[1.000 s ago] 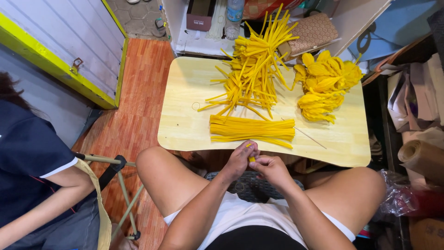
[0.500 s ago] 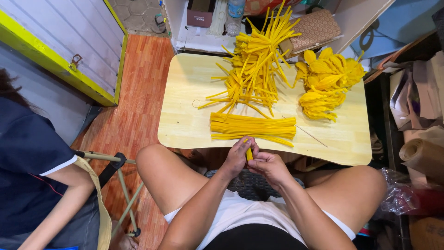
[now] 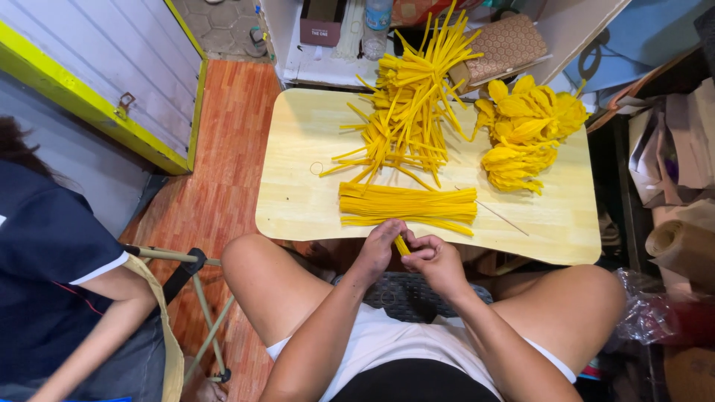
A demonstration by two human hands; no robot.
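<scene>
Left hand and right hand: both pinched shut on one short yellow fuzzy stem at table's near edge; likely light, bendable, best gripped near ends | neat bundle of yellow stems | pale wooden table | loose stem heap | yellow petal shapes

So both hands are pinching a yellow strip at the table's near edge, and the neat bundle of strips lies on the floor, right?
Not quite. In the head view the left hand and right hand do pinch a yellow strip, but the neat bundle of strips lies on the wooden table, not the floor.
</scene>
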